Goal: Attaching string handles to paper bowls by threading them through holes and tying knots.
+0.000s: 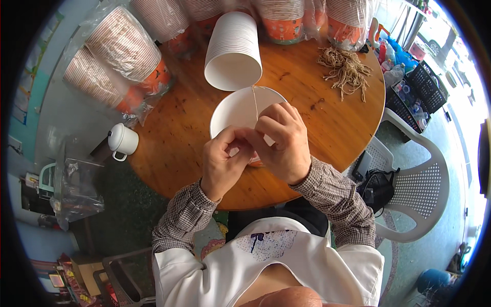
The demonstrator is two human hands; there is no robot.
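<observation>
A paper bucket (229,108), white inside, stands on the round wooden table with its mouth toward me. A thin tan string (255,100) runs from the bucket's far rim down to my right hand (284,142), whose fingers are closed on it. My left hand (225,159) is pinched at the near side of the bucket. The fingertips of both hands meet there, and what the left one holds is hidden. A patch of orange-red bucket wall shows below the hands.
Behind the bucket lies a stack of white buckets (232,56). Bagged orange-patterned bucket stacks (125,48) line the far edge. A heap of loose strings (343,69) lies far right, a white enamel mug (123,140) at left. A white plastic chair (424,179) stands right.
</observation>
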